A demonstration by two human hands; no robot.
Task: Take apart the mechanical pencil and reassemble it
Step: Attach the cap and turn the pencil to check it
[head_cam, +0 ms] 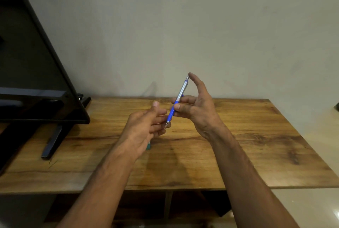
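Note:
The mechanical pencil [177, 99] has a silver barrel and a blue grip, and it is held tilted above the wooden table [238, 145], tip down to the left. My right hand [198, 108] grips it at the blue section with thumb and fingers, and the index fingertip rests on the top end. My left hand [145, 126] is open, palm up, and the pencil's metal tip touches its fingers. A small green and white object [149, 146] lies on the table, mostly hidden under my left hand.
A black flat screen [36, 73] on a stand [53, 141] fills the table's left side. A plain wall [183, 25] rises behind the table. A dark object [337, 105] shows at the right edge.

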